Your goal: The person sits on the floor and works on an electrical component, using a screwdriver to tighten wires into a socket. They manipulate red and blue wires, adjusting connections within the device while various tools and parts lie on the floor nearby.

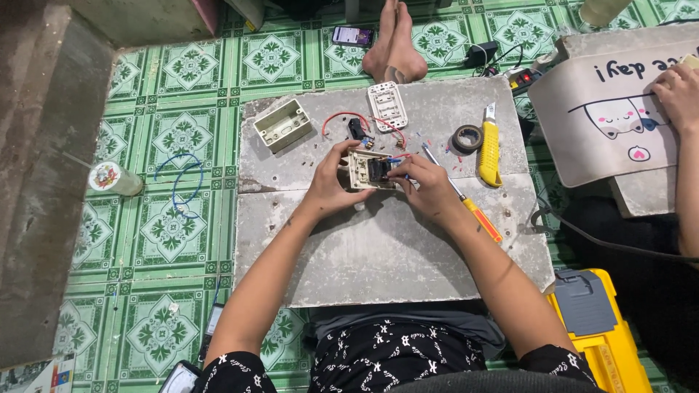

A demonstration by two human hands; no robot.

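My left hand [331,183] grips the left side of a cream switch frame [362,169] with a black module in it, held just above a grey slab [386,247]. On the frame's right side, my right hand [424,185] pinches something small at the black module, where blue and red wires come out. A yellow-handled screwdriver [473,211] lies beside my right wrist. Beyond the frame lie a red wire loop with a black part [354,129] and a white switch plate [386,105].
A cream wall box [282,124], black tape roll [467,137] and yellow utility knife [489,149] rest on the slab. Another person's bare feet [393,44] and a phone [352,36] are beyond it; another person's hand [678,94] rests on a cushion at right. A yellow tool case [601,335] stands near right.
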